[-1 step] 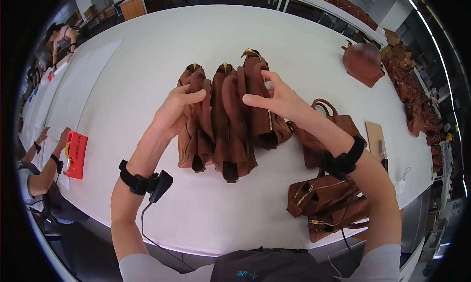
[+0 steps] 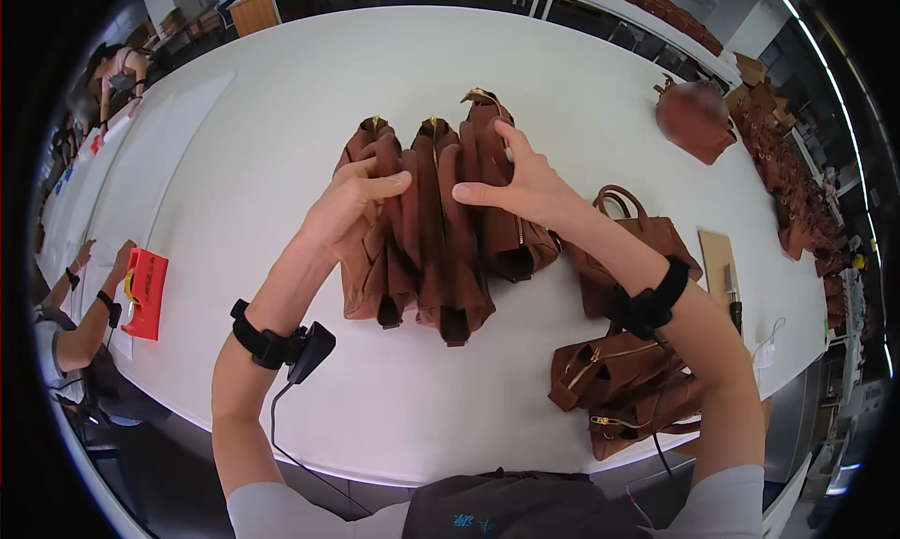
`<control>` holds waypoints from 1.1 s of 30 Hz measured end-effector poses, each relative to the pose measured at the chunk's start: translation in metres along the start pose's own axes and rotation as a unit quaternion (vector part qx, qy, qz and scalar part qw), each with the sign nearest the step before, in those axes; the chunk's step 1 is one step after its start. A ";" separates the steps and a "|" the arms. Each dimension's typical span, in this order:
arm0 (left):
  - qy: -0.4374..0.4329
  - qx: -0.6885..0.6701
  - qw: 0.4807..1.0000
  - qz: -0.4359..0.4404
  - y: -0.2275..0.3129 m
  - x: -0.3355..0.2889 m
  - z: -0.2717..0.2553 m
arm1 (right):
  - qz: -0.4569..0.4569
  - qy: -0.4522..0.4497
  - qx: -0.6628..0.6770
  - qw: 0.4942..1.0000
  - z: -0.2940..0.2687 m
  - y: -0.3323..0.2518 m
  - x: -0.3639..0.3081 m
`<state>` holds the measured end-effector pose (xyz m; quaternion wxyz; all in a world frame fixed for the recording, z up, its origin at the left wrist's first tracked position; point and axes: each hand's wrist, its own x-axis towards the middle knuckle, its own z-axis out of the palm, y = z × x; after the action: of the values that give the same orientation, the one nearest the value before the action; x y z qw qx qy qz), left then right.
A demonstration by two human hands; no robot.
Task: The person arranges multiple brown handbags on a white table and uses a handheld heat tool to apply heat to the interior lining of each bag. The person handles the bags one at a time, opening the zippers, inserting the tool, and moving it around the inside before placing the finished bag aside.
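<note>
Three brown handbags stand side by side at the middle of the white table (image 2: pixel 281 164), gold zippers running along their tops. My left hand (image 2: pixel 352 202) grips the left handbag (image 2: pixel 366 281), its thumb lying over the handles and some fingers hidden. At the other end of the row, my right hand (image 2: pixel 525 183) is on the right handbag (image 2: pixel 517 248), thumb against a handle and fingers on its far part. Between them, the middle handbag (image 2: pixel 452 300) is pressed close to the left one. A black strap with a small device circles each forearm.
Another brown handbag (image 2: pixel 647 244) lies by my right forearm, with zippered bags (image 2: pixel 609 366) nearer me. A knife (image 2: pixel 733 295) rests beside brown cardboard (image 2: pixel 714 258). Far right sits a rounded brown bag (image 2: pixel 694 122). Co-workers stand on the left near a red tape dispenser (image 2: pixel 145 295).
My left hand has shifted slightly right, bringing the left and middle handbags along. My right thumb has moved a little left, and the gap between my hands is smaller.
</note>
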<state>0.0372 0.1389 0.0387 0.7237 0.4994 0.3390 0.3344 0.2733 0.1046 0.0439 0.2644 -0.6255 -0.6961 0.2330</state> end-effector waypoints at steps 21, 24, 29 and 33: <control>0.068 0.127 0.988 0.049 -0.001 -0.028 -0.065 | 0.188 0.063 0.447 0.872 -0.012 0.023 0.004; 0.006 0.155 0.986 0.063 -0.009 -0.013 -0.003 | 0.205 0.085 0.464 0.858 -0.001 0.004 0.006; 0.018 0.151 0.988 0.039 -0.040 0.024 0.065 | 0.185 0.042 0.440 0.878 0.015 0.004 0.000; 0.081 0.056 0.991 0.091 -0.042 0.015 0.041 | 0.141 0.087 0.130 0.978 -0.013 0.020 -0.019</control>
<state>0.0853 0.1191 0.0080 0.6316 0.5390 0.3676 0.4188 0.2983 0.0882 0.0395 0.3675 -0.6957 -0.5388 0.3013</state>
